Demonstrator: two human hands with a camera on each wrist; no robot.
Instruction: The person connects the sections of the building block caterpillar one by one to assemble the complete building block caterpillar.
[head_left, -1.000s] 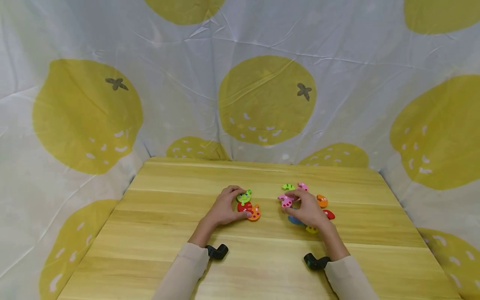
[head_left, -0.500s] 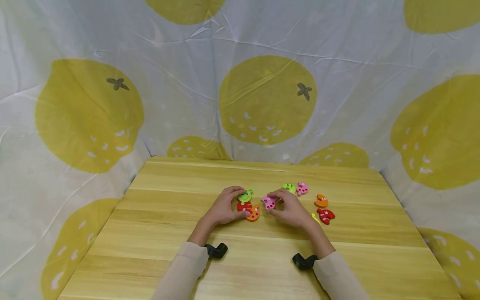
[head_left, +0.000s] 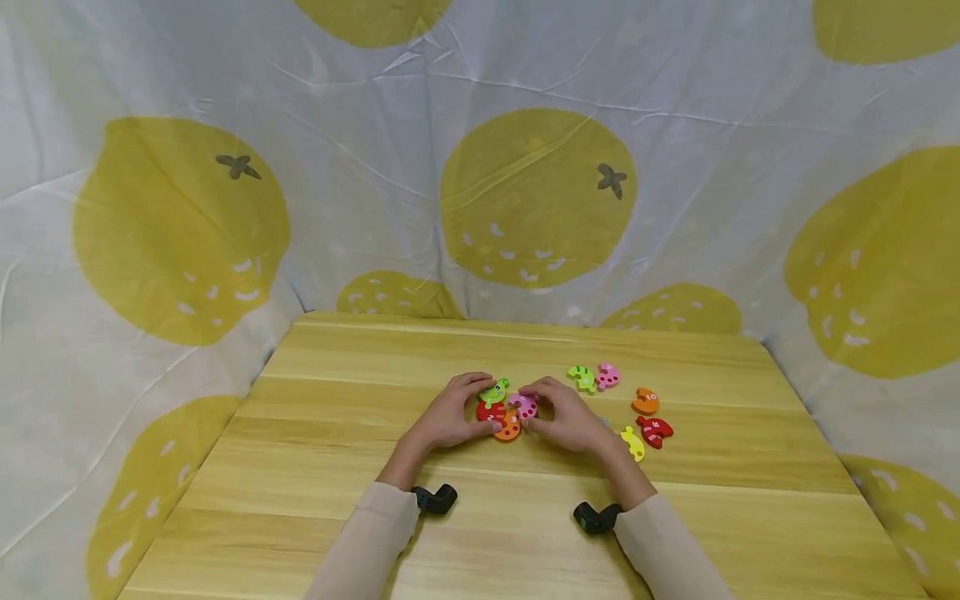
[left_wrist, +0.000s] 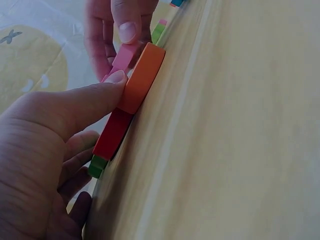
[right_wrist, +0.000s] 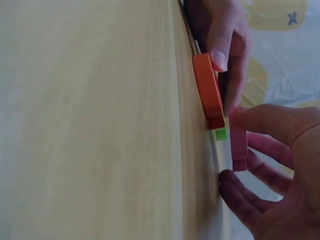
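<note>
In the head view my left hand [head_left: 450, 417] grips a short joined row of puzzle pieces on the table: a green smiling head piece [head_left: 492, 393], a red piece [head_left: 489, 413] and an orange piece [head_left: 508, 430]. Its thumb presses the orange piece's edge, plain in the left wrist view, with the fingers round the green end. Between thumb and fingers, my right hand [head_left: 567, 419] pinches a pink dotted puzzle piece [head_left: 526, 407] right beside the orange one. The right wrist view shows this pink piece [right_wrist: 239, 147] raised slightly above the tabletop; whether it touches the orange piece I cannot tell.
Right of the hands lie loose puzzle pieces: green [head_left: 581, 377], pink [head_left: 608, 377], orange with a 10 [head_left: 645, 402], red [head_left: 656, 432] and yellow [head_left: 634, 445]. A blue bit shows behind the right hand. Lemon-print cloth [head_left: 360, 192] hangs behind the wooden table [head_left: 375, 350].
My right hand has carried the pink piece leftward from the loose pieces to the joined row, uncovering the yellow and red pieces. The left hand has stayed nearly still on the row.
</note>
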